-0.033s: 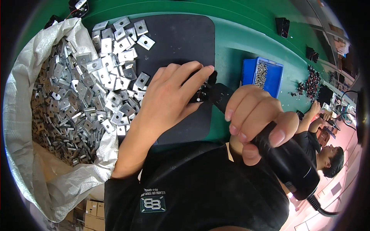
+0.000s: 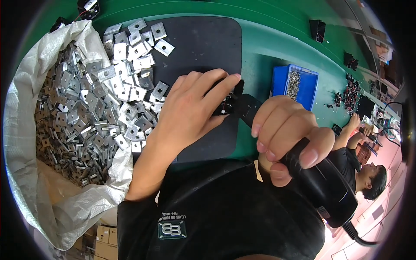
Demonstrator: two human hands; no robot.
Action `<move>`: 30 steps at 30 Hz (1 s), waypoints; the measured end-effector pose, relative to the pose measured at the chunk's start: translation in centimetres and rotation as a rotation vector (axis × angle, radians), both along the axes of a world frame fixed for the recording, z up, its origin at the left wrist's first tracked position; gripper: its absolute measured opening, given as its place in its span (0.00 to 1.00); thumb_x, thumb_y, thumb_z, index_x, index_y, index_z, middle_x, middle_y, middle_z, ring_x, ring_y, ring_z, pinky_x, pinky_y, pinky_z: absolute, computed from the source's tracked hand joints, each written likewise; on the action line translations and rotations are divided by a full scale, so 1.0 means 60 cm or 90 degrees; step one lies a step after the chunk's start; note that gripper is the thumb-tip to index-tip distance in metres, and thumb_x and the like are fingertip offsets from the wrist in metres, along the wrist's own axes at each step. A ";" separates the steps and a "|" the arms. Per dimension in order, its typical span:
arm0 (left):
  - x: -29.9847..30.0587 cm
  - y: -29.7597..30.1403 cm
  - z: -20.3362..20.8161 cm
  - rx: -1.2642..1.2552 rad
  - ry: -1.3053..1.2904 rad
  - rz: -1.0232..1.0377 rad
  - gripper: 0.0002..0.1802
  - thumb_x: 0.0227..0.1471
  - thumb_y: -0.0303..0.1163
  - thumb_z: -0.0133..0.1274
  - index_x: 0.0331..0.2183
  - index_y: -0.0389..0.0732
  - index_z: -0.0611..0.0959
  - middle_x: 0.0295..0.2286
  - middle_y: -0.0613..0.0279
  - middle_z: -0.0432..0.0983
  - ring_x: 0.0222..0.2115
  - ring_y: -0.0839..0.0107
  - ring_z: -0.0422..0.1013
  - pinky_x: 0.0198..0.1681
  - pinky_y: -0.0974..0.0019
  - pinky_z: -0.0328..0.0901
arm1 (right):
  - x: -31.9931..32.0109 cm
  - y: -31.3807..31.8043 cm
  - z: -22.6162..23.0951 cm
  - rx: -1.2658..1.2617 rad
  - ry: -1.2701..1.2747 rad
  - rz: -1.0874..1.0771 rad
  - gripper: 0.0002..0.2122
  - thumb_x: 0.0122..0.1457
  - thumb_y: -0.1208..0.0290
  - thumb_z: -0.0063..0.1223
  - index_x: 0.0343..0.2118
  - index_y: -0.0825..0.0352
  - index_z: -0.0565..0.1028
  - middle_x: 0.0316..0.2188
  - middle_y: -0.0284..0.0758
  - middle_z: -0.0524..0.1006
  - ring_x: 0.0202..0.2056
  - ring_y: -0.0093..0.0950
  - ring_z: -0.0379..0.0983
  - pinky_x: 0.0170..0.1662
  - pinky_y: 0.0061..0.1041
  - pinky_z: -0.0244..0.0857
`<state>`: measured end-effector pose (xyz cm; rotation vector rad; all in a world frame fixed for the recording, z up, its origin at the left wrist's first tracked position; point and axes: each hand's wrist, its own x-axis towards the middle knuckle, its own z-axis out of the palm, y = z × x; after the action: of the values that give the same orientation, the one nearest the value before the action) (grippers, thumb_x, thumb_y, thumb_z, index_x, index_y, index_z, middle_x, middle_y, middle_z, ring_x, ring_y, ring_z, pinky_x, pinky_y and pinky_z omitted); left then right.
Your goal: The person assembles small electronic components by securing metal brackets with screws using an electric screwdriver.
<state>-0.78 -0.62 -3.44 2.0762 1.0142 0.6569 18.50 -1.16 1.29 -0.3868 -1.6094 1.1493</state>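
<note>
My left hand [image 2: 186,108] is curled over a small black part [image 2: 224,107] on the dark mat, gripping it. Silvery bits show inside the part, but my fingers cover most of it. A corded black electric screwdriver [image 2: 327,186] is wrapped in my right hand [image 2: 292,130], slanting up and left. Its front end meets the black part beside my left fingertips; the tip itself is hidden. To the left of my left hand lie many square metal plates with centre holes [image 2: 164,47], spilling from a white woven sack [image 2: 26,130].
A blue bin of screws [image 2: 314,89] stands right of the dark mat [image 2: 195,47] on the green table. Black housings [image 2: 318,31] and a pile of small dark and red parts [image 2: 349,93] lie farther right. Another person [image 2: 368,177] works at the right edge.
The screwdriver and my right hand have shifted very slightly to the left. My left hand and the black part look still.
</note>
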 end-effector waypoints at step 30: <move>0.007 0.006 0.008 0.011 -0.004 -0.004 0.44 0.28 0.28 0.68 0.53 0.44 0.73 0.46 0.59 0.72 0.40 0.57 0.69 0.43 0.60 0.62 | 0.053 0.027 0.117 0.003 0.193 0.118 0.21 0.46 0.70 0.70 0.45 0.53 0.75 0.21 0.23 0.77 0.23 0.18 0.75 0.36 0.21 0.75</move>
<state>-0.36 -0.25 -2.97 2.0906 1.0010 0.6705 21.68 0.45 8.29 -0.0545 -1.4021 1.2765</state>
